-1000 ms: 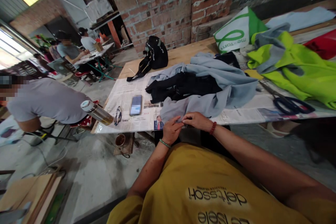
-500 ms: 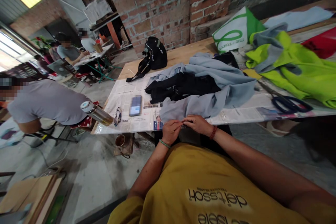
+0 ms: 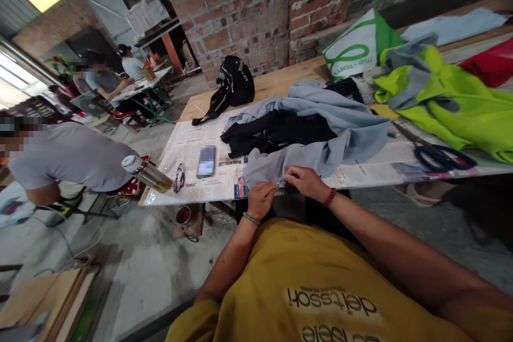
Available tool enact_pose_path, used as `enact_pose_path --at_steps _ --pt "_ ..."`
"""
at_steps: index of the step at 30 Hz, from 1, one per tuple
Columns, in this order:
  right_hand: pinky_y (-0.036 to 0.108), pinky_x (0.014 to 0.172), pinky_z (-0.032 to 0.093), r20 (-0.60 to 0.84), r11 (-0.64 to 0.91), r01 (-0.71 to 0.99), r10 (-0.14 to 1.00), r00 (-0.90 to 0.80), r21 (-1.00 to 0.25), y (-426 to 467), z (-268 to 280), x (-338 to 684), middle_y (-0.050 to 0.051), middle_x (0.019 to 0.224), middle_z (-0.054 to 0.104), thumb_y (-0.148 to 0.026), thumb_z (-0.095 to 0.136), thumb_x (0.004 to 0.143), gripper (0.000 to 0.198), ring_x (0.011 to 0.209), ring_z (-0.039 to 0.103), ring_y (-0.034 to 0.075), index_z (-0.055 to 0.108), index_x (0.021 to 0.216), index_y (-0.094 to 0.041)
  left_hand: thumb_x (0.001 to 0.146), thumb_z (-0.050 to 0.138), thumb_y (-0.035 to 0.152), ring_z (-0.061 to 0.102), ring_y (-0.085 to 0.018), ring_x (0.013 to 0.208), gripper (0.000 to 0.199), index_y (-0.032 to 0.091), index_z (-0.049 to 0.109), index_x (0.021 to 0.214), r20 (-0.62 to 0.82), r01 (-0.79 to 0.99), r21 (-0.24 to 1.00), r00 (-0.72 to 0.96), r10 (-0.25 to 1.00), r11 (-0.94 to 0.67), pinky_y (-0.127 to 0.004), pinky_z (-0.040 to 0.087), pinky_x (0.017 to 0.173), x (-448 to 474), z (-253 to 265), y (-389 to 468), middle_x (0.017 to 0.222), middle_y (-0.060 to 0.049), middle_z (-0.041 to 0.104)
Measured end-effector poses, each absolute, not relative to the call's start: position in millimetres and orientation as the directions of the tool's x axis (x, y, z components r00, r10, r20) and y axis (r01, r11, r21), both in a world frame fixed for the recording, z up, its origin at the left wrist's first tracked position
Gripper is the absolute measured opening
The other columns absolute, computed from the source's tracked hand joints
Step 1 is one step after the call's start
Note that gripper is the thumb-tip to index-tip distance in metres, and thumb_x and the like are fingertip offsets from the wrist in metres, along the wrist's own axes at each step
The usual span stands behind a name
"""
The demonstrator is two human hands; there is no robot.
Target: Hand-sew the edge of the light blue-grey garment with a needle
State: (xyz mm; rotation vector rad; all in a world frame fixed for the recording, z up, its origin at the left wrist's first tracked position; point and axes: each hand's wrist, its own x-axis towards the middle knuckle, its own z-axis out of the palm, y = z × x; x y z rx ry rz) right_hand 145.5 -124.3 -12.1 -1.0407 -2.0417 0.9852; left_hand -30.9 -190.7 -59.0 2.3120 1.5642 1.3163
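Observation:
At the table's near edge my left hand (image 3: pixel 261 201) is closed in a pinch on the hem of a grey cloth (image 3: pixel 308 159). My right hand (image 3: pixel 306 185) is a little to the right and higher, thumb and fingertips pressed together; whatever they hold is too small to make out. The grey cloth lies rumpled on the table, its near edge reaching down to my fingers. A black piece of fabric (image 3: pixel 276 131) lies on top of it.
Newspaper covers the table (image 3: pixel 176 141). On the left are a phone (image 3: pixel 207 161), glasses (image 3: pixel 179 177) and a bottle (image 3: pixel 147 173); behind, a black bag (image 3: pixel 237 83). Scissors (image 3: pixel 438 157) and a lime-green garment (image 3: pixel 452 96) lie right. A seated person (image 3: pixel 76 155) is at left.
My right hand has drawn away from my left, slightly up and to the right, leaving a small gap between the fingertips. My left hand has stayed nearly in place at the cloth.

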Motion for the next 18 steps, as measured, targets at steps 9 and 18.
enact_pose_path --at_steps 9,18 --pt "0.023 0.058 0.04 0.172 0.387 0.319 0.826 -0.537 -0.865 -137.7 -25.2 127.4 -0.002 0.058 0.059 -0.032 0.05 0.077 0.019 0.058 0.053 0.012 0.06 0.069 -0.018 0.084 0.055 0.013 0.064 -0.016 0.078 0.016 0.019 0.07 0.088 0.607 0.783 0.42 0.133 0.783 -0.458 -0.03 0.052 0.073 -31.3 -65.1 -190.7 0.081 -0.004 0.071" --pt "0.021 0.052 0.042 0.185 0.212 0.105 0.958 -0.22 -0.972 -109.7 7.2 134.1 -0.002 0.063 0.059 -0.028 0.051 0.08 0.013 0.051 0.052 0.009 0.051 0.071 -0.019 0.08 0.057 0.008 0.064 -0.015 0.078 0.018 0.019 0.07 0.084 0.612 0.779 0.37 0.204 0.764 -0.506 -0.029 0.052 0.073 -33.7 -64.6 -190.5 0.079 -0.003 0.071"
